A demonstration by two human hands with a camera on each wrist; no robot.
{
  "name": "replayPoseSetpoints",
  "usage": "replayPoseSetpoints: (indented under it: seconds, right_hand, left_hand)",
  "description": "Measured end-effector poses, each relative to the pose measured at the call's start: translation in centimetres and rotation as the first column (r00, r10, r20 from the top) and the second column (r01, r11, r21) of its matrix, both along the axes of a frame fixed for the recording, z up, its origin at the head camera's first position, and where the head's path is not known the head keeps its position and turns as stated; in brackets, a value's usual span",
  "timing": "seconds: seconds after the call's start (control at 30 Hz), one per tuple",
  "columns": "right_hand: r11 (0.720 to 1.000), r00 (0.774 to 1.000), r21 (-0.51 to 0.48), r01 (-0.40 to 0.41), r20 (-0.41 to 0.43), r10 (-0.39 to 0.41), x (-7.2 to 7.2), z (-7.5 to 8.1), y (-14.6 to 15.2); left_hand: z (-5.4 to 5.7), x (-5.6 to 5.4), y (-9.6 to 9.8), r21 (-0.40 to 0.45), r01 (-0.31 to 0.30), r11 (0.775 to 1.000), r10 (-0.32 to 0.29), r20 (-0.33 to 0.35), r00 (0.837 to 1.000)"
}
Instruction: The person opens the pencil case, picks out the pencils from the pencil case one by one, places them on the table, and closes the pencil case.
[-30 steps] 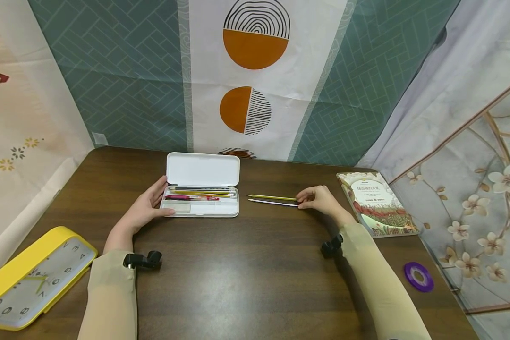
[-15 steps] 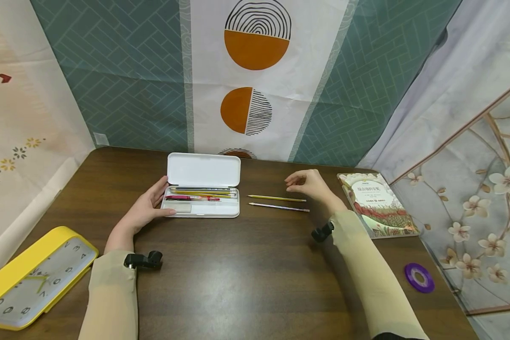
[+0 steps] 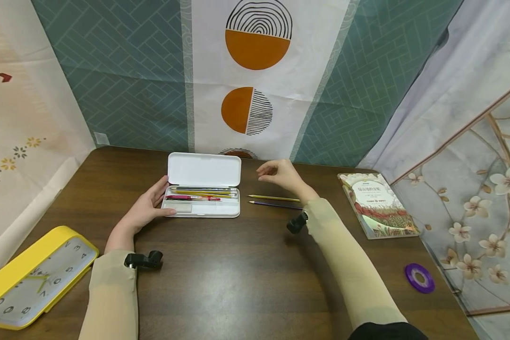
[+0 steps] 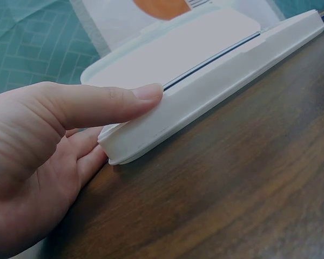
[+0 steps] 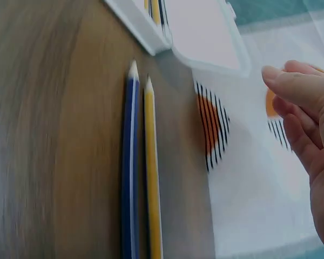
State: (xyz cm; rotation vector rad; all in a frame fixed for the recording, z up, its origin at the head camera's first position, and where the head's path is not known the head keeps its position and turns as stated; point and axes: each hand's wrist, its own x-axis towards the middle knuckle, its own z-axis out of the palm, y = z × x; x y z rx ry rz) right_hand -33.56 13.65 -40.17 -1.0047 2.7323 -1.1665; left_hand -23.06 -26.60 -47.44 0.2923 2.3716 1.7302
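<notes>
A white pencil case (image 3: 216,209) lies with its lid (image 3: 204,169) raised. Inside are several pencils, a red pen (image 3: 187,198) and a whitish block (image 3: 180,208). My left hand (image 3: 142,210) grips the case's left end; the left wrist view shows the thumb (image 4: 135,102) on its front rim, other fingers behind the end. Two pencils, yellow (image 3: 269,197) and dark blue (image 3: 272,204), lie side by side right of the case, tips toward it. Above them and right of the lid hovers my right hand (image 3: 282,175), fingers loosely bent, holding nothing.
A yellow-framed clock (image 3: 42,278) leans at the table's left. On the right lie a book (image 3: 378,203) and a purple tape roll (image 3: 419,277). Patterned cloth (image 3: 136,94) hangs behind the table's back edge.
My right hand has let go of the two pencils, lifted, and moved left toward the lid. The blue pencil has rolled slightly, showing its dark side. The left hand stays on the case.
</notes>
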Motion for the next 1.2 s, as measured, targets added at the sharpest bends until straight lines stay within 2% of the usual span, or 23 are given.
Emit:
replayPoseSetpoints:
  seconds: [0.33,0.6,0.87,1.2]
  right_hand:
    - [0.999,0.998,-0.031,-0.041,-0.039,0.04,0.4,-1.0,-4.9]
    - [0.997,0.998,0.058,-0.054,-0.033,0.056,0.6,-1.6,-7.5]
    - [0.991,0.994,0.12,-0.064,-0.081,0.074,1.0,-3.0,-9.0]
    - [0.985,0.997,0.166,-0.055,-0.05,0.064,1.5,-3.9,-9.5]
  left_hand:
    - [-0.2,-0.1,-0.1,-0.018,0.005,1.0,-0.005,-0.006,1.0]
    - [0.0,-0.1,0.0,-0.019,-0.001,1.0,0.001,0.0,1.0]
    - [0.0,-0.1,0.0,-0.004,0.004,1.0,-0.004,0.004,1.0]
    - [0.0,0.0,-0.1,-0.029,0.0,1.0,0.001,0.003,1.0]
